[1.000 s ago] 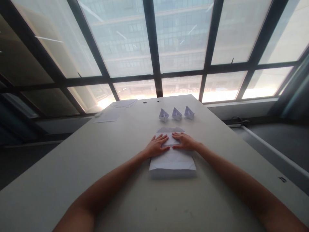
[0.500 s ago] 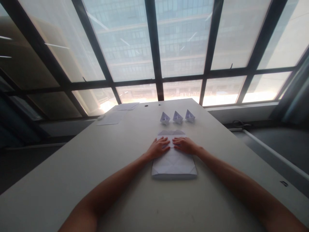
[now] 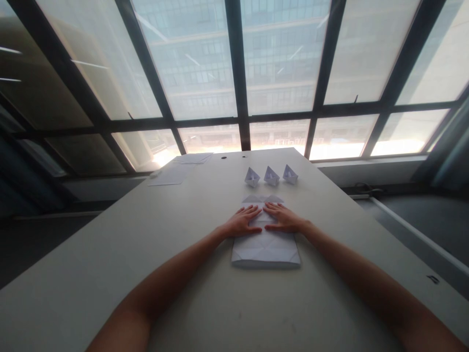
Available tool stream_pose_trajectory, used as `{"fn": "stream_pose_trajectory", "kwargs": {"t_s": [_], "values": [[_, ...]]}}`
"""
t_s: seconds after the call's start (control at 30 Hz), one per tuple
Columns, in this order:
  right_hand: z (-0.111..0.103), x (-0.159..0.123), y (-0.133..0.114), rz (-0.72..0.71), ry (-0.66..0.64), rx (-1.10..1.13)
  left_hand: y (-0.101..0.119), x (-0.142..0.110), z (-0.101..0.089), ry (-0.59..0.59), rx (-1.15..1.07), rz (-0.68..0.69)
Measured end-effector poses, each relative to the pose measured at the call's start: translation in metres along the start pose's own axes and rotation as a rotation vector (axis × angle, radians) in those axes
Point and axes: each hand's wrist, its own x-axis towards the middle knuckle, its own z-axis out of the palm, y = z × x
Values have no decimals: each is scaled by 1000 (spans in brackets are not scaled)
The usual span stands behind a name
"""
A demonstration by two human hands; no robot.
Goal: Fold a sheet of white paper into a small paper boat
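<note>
Folded white paper [image 3: 266, 249]: I can read no text on it.
Dark mark [image 3: 433, 279], near right on the table [image 3: 176, 215]: too small for me to read.
Far window [image 3: 282, 68]: nothing legible to me.

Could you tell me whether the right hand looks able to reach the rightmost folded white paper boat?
Probably yes: the right hand lies on the creased white paper sheet, and nothing stands between it and that boat.

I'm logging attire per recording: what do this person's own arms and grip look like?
The left arm and right arm are bare, with no sleeve in view. The grip on each side is an ungloved hand, the left hand and right hand alike; I can make out no watch, bracelet or markings.
</note>
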Motion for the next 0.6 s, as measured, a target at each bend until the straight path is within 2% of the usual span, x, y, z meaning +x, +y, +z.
{"fn": "stream_pose_trajectory", "kwargs": {"t_s": [0.13, 0.33, 0.6], "values": [[-6, 0, 2, 0, -5, 47, -2, 4, 3, 70, -57, -13], [-13, -1, -3, 32, 47, 79, 7, 4, 2, 221, -141, -58], [-8, -1, -15, 133, 162, 36, 9, 4, 5, 351, -119, -135]]}}
